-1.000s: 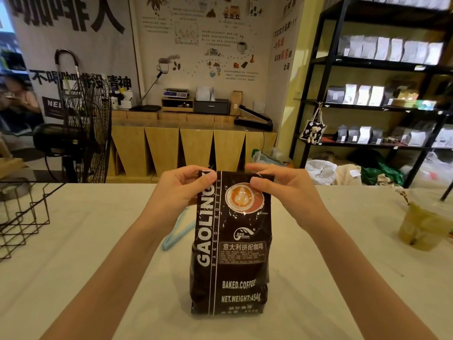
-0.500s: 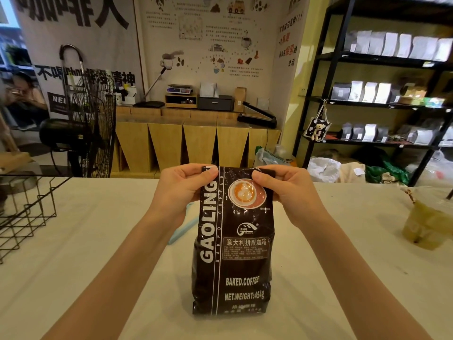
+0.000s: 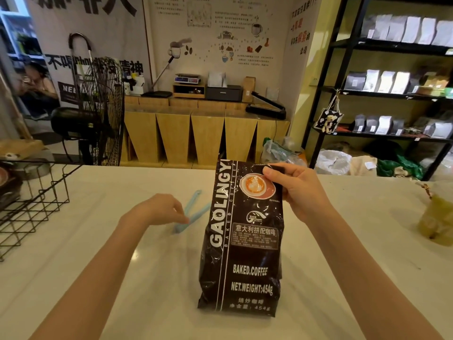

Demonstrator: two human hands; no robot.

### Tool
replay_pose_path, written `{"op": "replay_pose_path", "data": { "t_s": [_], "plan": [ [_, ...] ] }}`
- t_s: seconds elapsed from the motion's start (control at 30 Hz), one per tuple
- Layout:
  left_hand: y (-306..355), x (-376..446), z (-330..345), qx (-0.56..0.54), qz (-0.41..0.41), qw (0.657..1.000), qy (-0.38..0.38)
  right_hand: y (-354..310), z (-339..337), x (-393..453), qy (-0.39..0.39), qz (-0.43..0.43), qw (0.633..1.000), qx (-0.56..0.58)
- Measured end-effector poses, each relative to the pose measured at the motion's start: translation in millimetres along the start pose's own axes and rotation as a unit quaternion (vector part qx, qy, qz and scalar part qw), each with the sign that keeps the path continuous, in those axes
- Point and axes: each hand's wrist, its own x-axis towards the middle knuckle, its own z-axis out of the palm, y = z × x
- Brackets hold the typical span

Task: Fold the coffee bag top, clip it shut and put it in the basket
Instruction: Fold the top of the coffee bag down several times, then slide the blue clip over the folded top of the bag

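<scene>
A dark brown coffee bag (image 3: 241,253) with white lettering stands upright on the white table (image 3: 98,278). My right hand (image 3: 296,192) pinches its folded top at the right corner. My left hand (image 3: 159,209) is off the bag, low over the table, its fingertips at the long light-blue clip (image 3: 193,213) that lies left of the bag. Whether the fingers touch the clip I cannot tell. The black wire basket (image 3: 36,202) sits at the table's left edge.
A plastic cup with a yellowish drink (image 3: 435,214) stands at the table's far right. Behind the table are a black floor fan (image 3: 98,111), a wooden counter (image 3: 203,133) and black shelves with bags (image 3: 392,87).
My left hand has let go of the bag's top left corner and dropped left and down to the blue clip. My right hand still holds the top.
</scene>
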Motion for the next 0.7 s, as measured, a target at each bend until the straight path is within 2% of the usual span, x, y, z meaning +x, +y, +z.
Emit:
{"op": "replay_pose_path", "data": {
  "t_s": [0.17, 0.3, 0.4, 0.47, 0.57, 0.63, 0.7],
  "plan": [
    [3, 9, 16, -0.032, -0.01, 0.998, 0.055, 2, 0, 1, 0.005, 0.009, 1.0, 0.003],
    [5, 18, 27, -0.014, 0.008, 0.995, 0.097, 2, -1, 0, 0.01, 0.015, 1.0, 0.006],
    [-2, 19, 21, -0.126, 0.024, 0.98, 0.151, 2, -2, -1, 0.008, 0.014, 1.0, 0.006],
    [-3, 13, 7, -0.285, 0.052, 0.941, 0.176, 3, -3, -2, 0.008, 0.012, 1.0, 0.005],
    [0, -5, -19, -0.491, 0.139, 0.844, 0.168, 3, -1, -2, 0.009, 0.01, 1.0, -0.001],
    [5, -20, -31, -0.543, 0.194, 0.805, 0.14, 3, -1, -2, 0.008, 0.01, 1.0, 0.001],
    [11, -31, -38, -0.541, 0.242, 0.796, 0.12, 2, 0, -3, 0.006, 0.009, 1.0, 0.004]
  ]
}}
